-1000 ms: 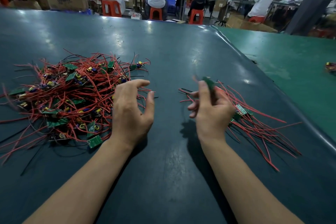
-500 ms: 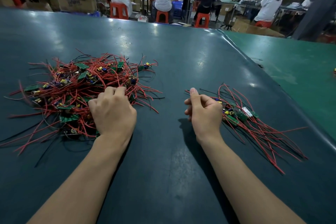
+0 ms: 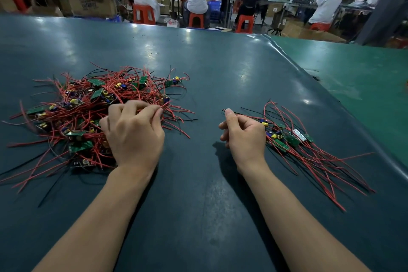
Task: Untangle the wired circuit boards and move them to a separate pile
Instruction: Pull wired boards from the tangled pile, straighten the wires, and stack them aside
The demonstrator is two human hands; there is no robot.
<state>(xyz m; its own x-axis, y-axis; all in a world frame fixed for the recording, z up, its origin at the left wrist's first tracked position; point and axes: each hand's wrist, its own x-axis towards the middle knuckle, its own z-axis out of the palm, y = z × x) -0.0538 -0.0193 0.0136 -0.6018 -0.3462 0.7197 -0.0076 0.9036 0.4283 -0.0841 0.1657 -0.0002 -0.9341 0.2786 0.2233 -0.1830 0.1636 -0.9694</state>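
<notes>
Red wires (image 3: pixel 136 95), green boards (image 3: pixel 80 146), dk teal table (image 3: pixel 198 183).

The left hand (image 3: pixel 134 137) hides its fingers' grip in the tangled pile (image 3: pixel 88 115).
</notes>
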